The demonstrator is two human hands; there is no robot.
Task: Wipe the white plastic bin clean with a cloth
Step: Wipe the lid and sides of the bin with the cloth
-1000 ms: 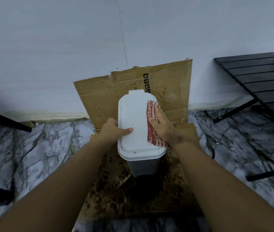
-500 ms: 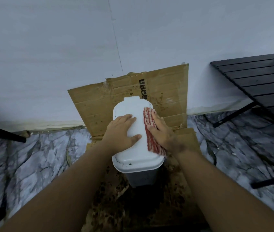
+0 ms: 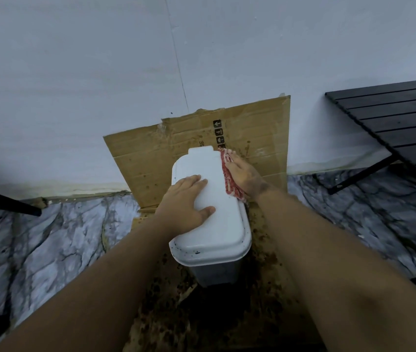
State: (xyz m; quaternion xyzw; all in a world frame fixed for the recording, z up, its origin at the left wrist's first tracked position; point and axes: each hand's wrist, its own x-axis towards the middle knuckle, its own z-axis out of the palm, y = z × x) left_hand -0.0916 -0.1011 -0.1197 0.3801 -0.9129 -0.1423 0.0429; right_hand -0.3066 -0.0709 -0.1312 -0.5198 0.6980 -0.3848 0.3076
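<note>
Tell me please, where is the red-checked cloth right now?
In the head view, the cloth lies under the right hand, pressed on the bin lid's far right edge, before the cardboard.

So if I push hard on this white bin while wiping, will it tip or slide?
Probably tippy: the white bin looks tall and narrow. The left hand pressing flat on its lid likely steadies it. The stained cardboard beneath may let it slide.

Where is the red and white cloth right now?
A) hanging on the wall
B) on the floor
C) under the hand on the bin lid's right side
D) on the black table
C: the right hand presses the checked cloth flat against the right edge of the white bin's lid, while the left hand rests on top.
</note>
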